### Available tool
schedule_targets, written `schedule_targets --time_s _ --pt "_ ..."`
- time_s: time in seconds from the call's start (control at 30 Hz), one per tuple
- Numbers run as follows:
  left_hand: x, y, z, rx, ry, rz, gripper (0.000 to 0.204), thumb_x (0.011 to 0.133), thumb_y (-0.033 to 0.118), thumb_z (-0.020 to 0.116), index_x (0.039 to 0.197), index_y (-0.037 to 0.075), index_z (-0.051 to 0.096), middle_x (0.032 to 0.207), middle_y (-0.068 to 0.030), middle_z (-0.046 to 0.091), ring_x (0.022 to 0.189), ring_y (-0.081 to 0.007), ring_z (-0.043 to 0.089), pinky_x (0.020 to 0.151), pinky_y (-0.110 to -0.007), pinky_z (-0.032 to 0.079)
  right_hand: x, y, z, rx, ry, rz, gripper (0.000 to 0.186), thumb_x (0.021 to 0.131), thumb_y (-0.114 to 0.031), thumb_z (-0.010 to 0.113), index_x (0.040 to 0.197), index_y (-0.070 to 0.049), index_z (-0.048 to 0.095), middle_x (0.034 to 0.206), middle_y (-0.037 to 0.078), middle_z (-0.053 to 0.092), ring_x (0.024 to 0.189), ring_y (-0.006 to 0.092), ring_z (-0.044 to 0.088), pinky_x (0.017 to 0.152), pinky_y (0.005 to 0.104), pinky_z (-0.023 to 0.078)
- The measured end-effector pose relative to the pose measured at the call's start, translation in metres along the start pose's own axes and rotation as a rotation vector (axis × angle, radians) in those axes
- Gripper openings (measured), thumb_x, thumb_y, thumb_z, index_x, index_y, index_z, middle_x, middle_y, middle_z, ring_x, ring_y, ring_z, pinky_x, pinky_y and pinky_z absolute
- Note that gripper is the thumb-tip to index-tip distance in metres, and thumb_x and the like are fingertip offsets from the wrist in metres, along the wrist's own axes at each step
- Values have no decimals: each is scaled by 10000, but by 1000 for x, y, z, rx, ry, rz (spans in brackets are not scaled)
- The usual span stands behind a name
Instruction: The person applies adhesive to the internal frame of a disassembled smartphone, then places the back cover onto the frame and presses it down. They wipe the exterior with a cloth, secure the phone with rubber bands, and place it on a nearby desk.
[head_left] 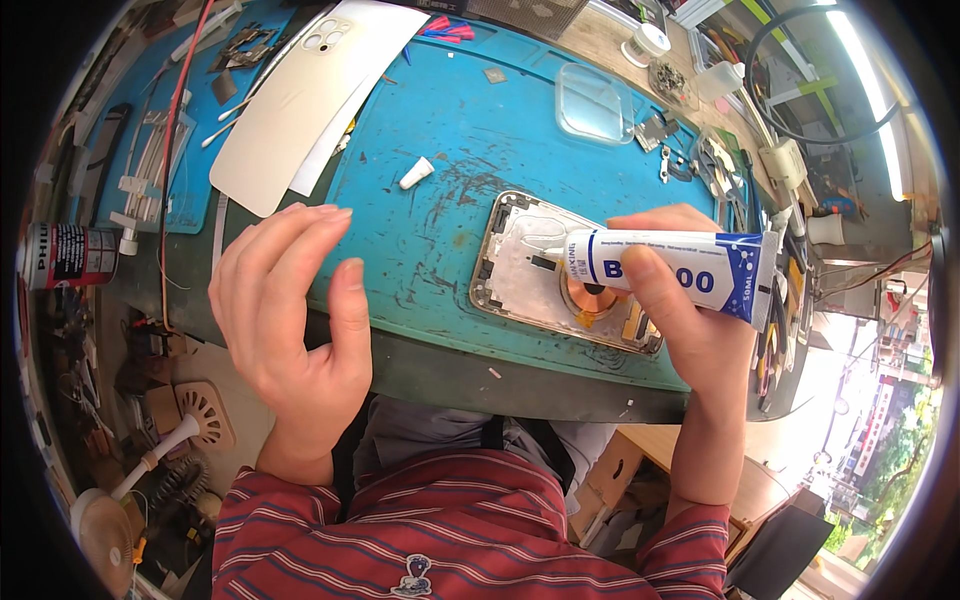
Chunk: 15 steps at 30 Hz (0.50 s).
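Observation:
My right hand [690, 310] is closed round a white and blue glue tube [665, 265], its thumb on the near side. The tube's nozzle points left, over a phone back housing [510, 285] that lies on the blue work mat [420, 240]. A copper coil [578, 305] shows in the housing, partly hidden under the tube. A looped clear line, apparently glue, is visible near the nozzle. My left hand [300, 305] hovers at the mat's near left, fingers curved and apart, holding nothing. A small white cap [416, 172] lies on the mat beyond it.
A gold phone back panel [290, 110] rests on white paper at the far left, beside cotton swabs [225, 120]. A clear plastic box [594, 103] stands at the far right, near small metal parts and tools. A can [75, 255] is at the left edge.

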<state>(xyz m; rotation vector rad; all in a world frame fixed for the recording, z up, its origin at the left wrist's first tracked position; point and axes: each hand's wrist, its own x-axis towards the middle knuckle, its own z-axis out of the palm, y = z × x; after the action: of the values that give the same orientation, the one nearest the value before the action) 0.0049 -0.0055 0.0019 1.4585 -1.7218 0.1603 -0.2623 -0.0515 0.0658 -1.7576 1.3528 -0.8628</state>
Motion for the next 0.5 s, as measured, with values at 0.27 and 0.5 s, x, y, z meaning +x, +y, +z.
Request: schedule_targets --time_s 0.27,0.5 --pt "0 -1 1 -7 11 8 267 864 49 700 1131 64 694 1117 -72 700 1059 -280 639 977 -403 433 4 -1 12 89 15 -25 151 887 -94 780 1000 4 755 940 75 717 784 116 668 672 248 522" --pt "-1 -2 2 -23 23 13 265 864 50 700 1129 62 696 1110 -74 701 1052 -280 641 971 -401 435 4 0 16 112 7 -37 157 876 -94 796 994 1 756 945 73 726 785 109 661 677 240 517"
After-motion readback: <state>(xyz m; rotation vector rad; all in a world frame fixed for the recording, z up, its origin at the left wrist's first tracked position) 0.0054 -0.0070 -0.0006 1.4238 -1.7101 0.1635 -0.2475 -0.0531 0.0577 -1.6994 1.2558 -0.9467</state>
